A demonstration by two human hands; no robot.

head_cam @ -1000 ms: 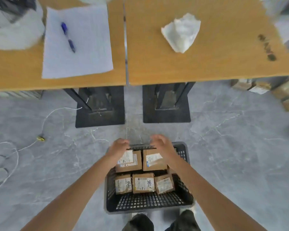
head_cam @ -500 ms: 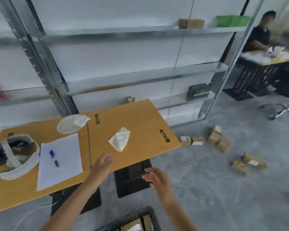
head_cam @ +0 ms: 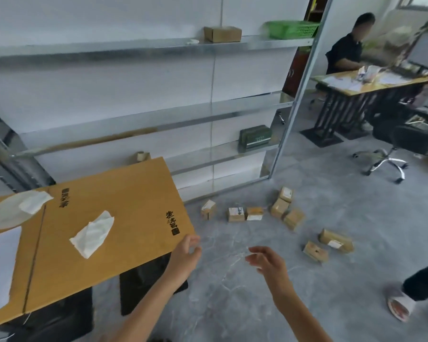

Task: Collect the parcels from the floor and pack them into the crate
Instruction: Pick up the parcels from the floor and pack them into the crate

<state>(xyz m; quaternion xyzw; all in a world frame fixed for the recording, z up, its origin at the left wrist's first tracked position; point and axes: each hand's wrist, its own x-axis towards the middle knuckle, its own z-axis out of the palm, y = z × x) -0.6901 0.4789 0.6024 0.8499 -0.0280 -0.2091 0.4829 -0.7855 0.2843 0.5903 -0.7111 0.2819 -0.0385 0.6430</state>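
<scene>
wooden table (head_cam: 124, 198) with crumpled tissue (head_cam: 93, 234), metal shelving (head_cam: 143, 45), office chair (head_cam: 403, 144)

Bare floor (head_cam: 232, 287) lies before the parcels (head_cam: 236, 214); table corner (head_cam: 156, 233) (left) intrudes.

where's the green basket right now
In the head view, the green basket sits at the upper right on the top shelf of the metal rack, just right of a lone cardboard box.
</scene>
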